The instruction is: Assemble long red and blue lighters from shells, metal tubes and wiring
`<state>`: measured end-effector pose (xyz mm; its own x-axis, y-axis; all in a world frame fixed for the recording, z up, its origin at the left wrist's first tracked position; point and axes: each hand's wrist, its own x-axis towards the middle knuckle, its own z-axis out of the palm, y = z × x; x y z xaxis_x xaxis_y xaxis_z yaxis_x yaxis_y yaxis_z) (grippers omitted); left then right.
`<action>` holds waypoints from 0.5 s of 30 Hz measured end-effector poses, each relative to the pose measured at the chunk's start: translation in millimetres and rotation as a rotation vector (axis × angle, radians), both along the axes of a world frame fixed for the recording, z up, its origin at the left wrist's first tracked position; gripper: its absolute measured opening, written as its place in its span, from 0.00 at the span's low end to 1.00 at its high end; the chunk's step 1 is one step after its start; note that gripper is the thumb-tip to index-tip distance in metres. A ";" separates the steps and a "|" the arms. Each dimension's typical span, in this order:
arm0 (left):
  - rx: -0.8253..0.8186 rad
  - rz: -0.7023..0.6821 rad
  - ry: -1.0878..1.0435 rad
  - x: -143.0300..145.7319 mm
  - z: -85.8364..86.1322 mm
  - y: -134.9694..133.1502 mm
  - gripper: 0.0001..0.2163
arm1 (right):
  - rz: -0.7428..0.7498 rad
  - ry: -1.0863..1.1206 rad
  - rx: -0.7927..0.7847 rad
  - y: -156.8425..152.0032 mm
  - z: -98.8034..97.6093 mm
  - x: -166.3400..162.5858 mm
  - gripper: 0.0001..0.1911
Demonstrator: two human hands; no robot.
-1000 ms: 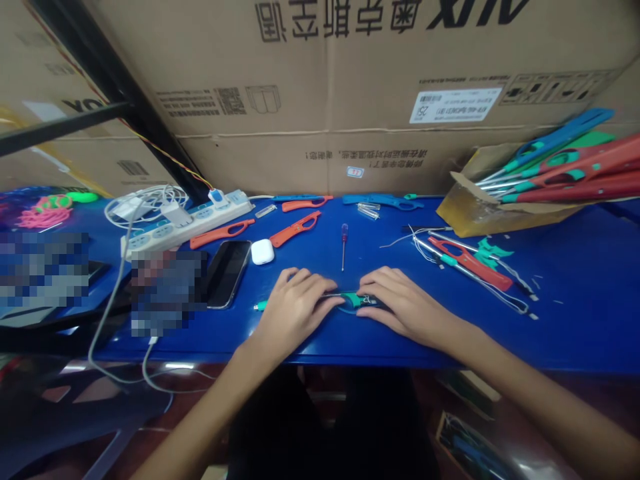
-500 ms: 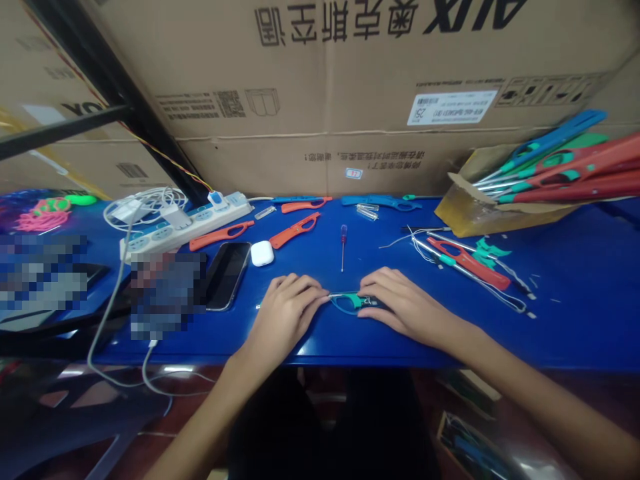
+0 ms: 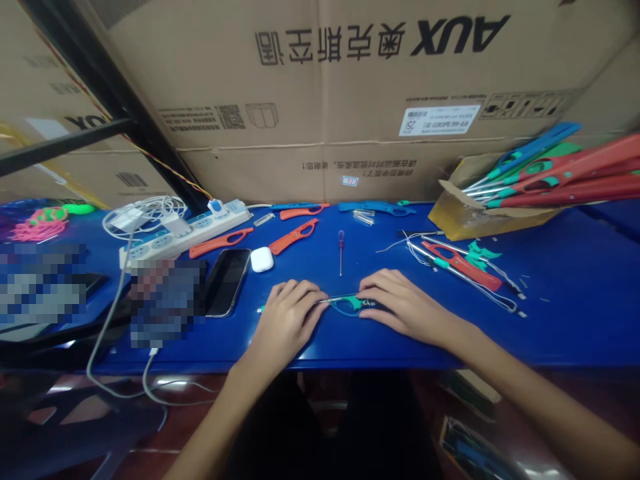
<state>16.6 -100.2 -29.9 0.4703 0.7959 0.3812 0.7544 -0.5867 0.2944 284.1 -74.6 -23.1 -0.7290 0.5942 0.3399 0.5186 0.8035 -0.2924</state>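
Observation:
Between my hands, low over the blue table's front part, is a long-nosed lighter (image 3: 345,311) with a blue shell, a green trigger and a metal tube; its inner parts show near the trigger. My left hand (image 3: 293,317) is closed around the tube end, and a green tip pokes out past its far side. Fingers of my right hand (image 3: 393,300) pinch the handle end, which they mostly hide. A small screwdriver (image 3: 341,253) with a purple-red handle lies just behind the lighter, touched by neither hand.
Orange lighter shells (image 3: 294,236), a white earbud case (image 3: 262,259) and a phone (image 3: 229,283) lie left. A power strip (image 3: 193,230) stands behind them. Lighter parts (image 3: 463,267) with wires are scattered right, before a box (image 3: 450,217) of lighters. A large carton (image 3: 300,113) walls the back.
The view has shifted slightly. Both hands keep their hold on the lighter, with the green tip now showing more beyond my left hand.

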 end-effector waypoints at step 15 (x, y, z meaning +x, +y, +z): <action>-0.003 0.102 -0.105 -2.8 -3.3 -2.9 0.13 | -0.405 0.002 0.125 60.3 25.6 17.1 0.19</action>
